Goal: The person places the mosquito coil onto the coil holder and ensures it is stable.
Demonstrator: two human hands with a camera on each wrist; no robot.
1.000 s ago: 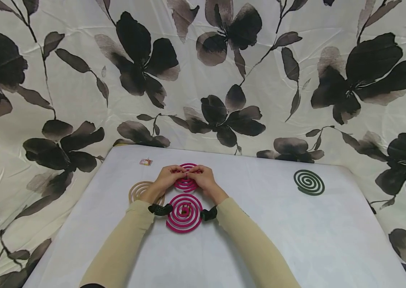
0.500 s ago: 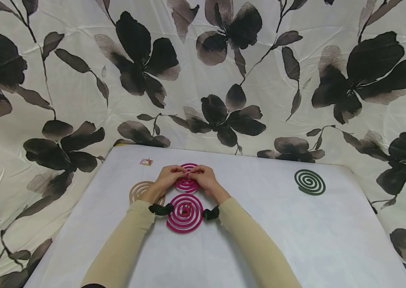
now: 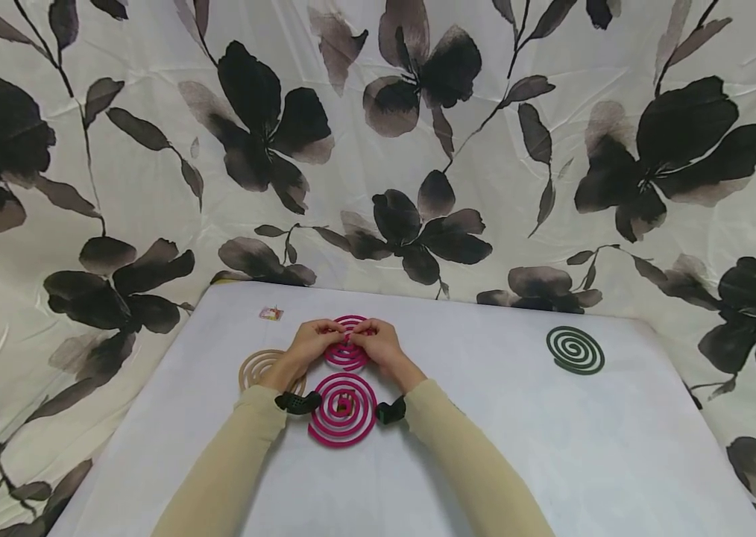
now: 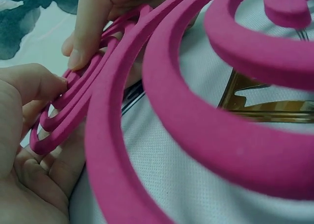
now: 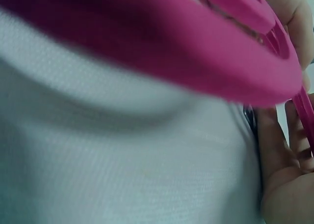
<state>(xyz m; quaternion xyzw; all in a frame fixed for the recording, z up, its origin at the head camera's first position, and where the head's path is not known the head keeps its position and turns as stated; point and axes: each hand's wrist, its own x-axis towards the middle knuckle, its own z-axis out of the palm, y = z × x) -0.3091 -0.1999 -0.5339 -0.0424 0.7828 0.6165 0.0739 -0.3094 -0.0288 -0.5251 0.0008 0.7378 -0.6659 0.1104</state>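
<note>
Both hands work on a pink mosquito coil (image 3: 349,365) at the table's middle, and they partly cover it. My left hand (image 3: 313,341) pinches its left side between thumb and fingers. From the other side my right hand (image 3: 381,343) pinches it, with the fingertips of both hands almost meeting at its centre. In the left wrist view the held coil (image 4: 64,130) is tilted up on edge. A second pink mosquito coil (image 4: 196,153) lies nearer, between the wrists, raised over a gold-coloured metal piece (image 4: 238,102).
A tan mosquito coil (image 3: 250,367) lies partly under the left forearm. Far to the right is a green mosquito coil (image 3: 575,350). A small printed packet (image 3: 271,314) sits near the back left edge of the white table (image 3: 472,447). Flowered cloth (image 3: 324,246) hangs behind.
The whole scene sits slightly lower in the head view. Both hands keep their hold on the pink mosquito coil, with only small finger movements.
</note>
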